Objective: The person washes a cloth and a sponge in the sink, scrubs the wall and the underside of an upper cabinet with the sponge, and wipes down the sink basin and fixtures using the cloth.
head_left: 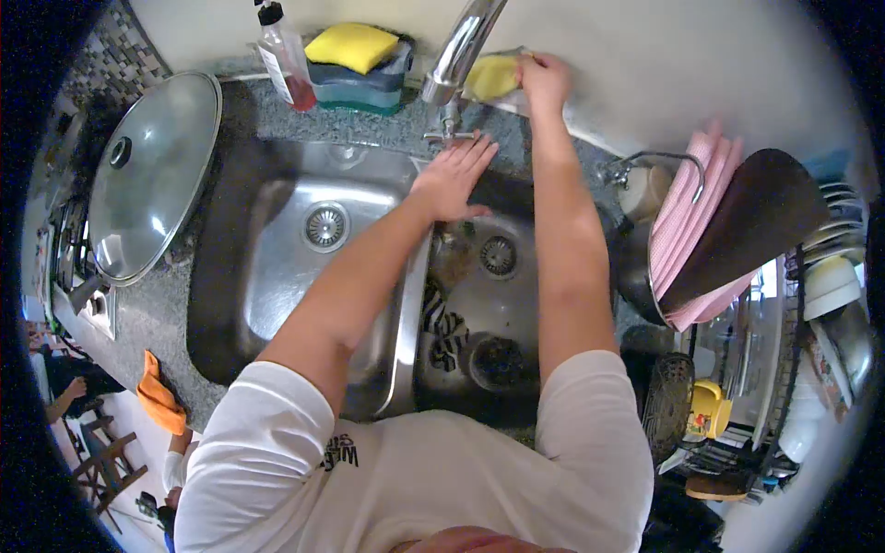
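My right hand point(546, 81) is up behind the faucet point(456, 55), its fingers closed on a yellow sponge point(493, 77) near the wall. My left hand point(455, 178) lies spread with the palm down, over the sink's rear edge at the divider, just below the faucet's base. Nothing shows in it. Under my arms is a double steel sink point(406, 313). In its right basin lie a striped black-and-white cloth point(446, 327) and a dark round item point(496, 359) that I cannot make out.
Behind the sink stand a soap bottle point(287, 63) and a sponge holder point(358, 90) topped by another yellow sponge point(352, 47). A glass lid point(157, 178) and an orange cloth point(159, 394) are at left. Pink cloth point(687, 212) and a crowded dish rack point(784, 369) stand right.
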A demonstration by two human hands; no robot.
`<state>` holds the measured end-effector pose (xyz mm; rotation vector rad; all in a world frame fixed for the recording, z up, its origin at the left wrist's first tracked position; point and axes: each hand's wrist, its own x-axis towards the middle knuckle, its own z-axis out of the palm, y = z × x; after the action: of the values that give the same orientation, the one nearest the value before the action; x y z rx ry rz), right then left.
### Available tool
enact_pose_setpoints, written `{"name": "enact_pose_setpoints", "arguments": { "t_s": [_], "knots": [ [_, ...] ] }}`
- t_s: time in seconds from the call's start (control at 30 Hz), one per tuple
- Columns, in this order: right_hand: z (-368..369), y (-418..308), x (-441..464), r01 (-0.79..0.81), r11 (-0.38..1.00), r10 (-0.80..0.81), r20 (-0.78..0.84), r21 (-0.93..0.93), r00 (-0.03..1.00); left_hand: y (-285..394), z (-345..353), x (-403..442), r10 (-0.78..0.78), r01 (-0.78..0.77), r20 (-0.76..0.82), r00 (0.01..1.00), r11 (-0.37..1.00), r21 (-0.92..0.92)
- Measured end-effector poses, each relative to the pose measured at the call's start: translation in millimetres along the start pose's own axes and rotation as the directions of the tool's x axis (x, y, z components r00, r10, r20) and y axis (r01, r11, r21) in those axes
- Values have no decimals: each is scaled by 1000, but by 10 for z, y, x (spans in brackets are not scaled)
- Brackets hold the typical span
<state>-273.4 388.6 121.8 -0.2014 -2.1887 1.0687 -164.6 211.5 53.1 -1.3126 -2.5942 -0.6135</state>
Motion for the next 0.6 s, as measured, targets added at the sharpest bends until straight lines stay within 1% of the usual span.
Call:
{"name": "enact_pose_setpoints", "arguments": {
  "t_s": [0.07,0.13,0.17,0.23,0.27,0.3,0.4,0.47,0.5,0.6],
  "knots": [
    [102,165,41,1,1000,-1,10,-4,1000,-8,15,-20,0,0,7,1000,1000,-8],
    [219,462,-173,-102,994,101,-20,-35,995,-8,2,-16,4,-3,10,1000,1000,-18],
    [253,515,-224,-146,988,144,-40,-47,989,-3,-26,-2,-4,3,23,1000,1000,12],
    [186,289,-204,-32,993,23,-76,-115,997,35,-42,-10,-26,22,53,998,998,66],
    [159,151,-222,17,989,-30,-87,-149,996,41,-31,-15,-25,22,58,998,998,50],
    [81,-205,-259,1,997,-10,-118,-73,993,36,-20,-7,-28,26,63,998,999,35],
    [164,-307,-285,-18,995,35,-167,101,985,9,0,-14,-24,22,53,998,999,30],
    [317,94,-401,-18,995,2,-161,-95,987,19,-19,-26,-22,19,51,998,999,42],
    [307,78,-425,-11,981,-21,-161,-192,987,30,-32,-22,-27,24,54,998,998,49],
    [233,-8,-381,-22,993,5,-152,-112,988,30,-61,8,-31,29,65,997,999,40]
  ]
}}
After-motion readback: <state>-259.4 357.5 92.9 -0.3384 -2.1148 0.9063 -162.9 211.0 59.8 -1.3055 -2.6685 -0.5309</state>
